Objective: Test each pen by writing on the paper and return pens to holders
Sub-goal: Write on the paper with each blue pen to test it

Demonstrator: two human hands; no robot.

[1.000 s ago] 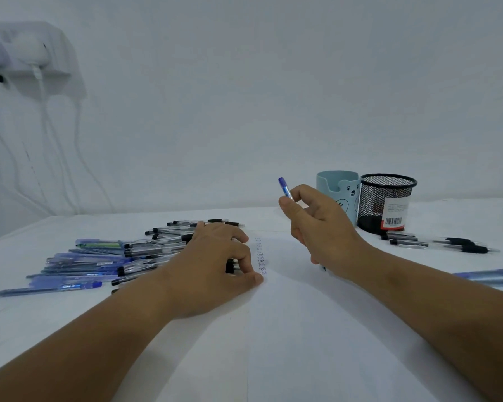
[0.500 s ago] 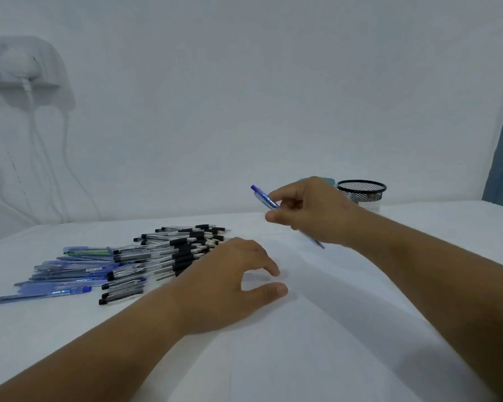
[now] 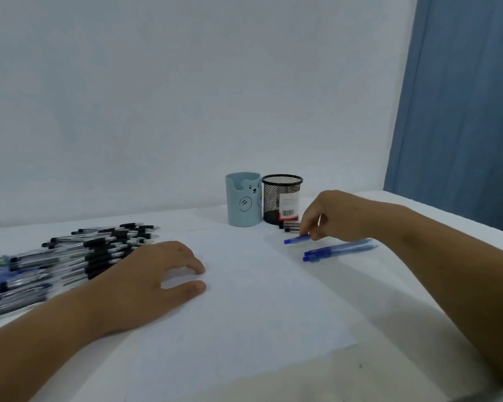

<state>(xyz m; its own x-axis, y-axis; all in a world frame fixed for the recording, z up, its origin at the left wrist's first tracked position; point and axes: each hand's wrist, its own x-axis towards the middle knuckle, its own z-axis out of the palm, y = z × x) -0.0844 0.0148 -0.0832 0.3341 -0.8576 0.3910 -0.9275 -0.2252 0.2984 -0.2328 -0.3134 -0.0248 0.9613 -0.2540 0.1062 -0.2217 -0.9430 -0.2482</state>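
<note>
Head view, only camera. Right hand [image 3: 336,217] pinches a blue pen [image 3: 296,238] low over the table [image 3: 447,242], right of the paper [image 3: 259,300] and in front of the black mesh holder [image 3: 282,198]. Two more blue pens [image 3: 340,250] lie just near of it; dark pens [image 3: 291,226] lie at the holder's foot. Teal bear holder [image 3: 243,203] stands left of the mesh one, touching or nearly so.

Left hand [image 3: 154,280] rests on the paper, fingers loosely curled, holding nothing. Large pen pile [image 3: 70,259] far left.

Risks, judged:
- Pen set down beside the holders rather than in one, so the return step stays undone.
- Loose pens may roll, or mix tested with untested.
- Paper may shift if the left hand lifts.
</note>
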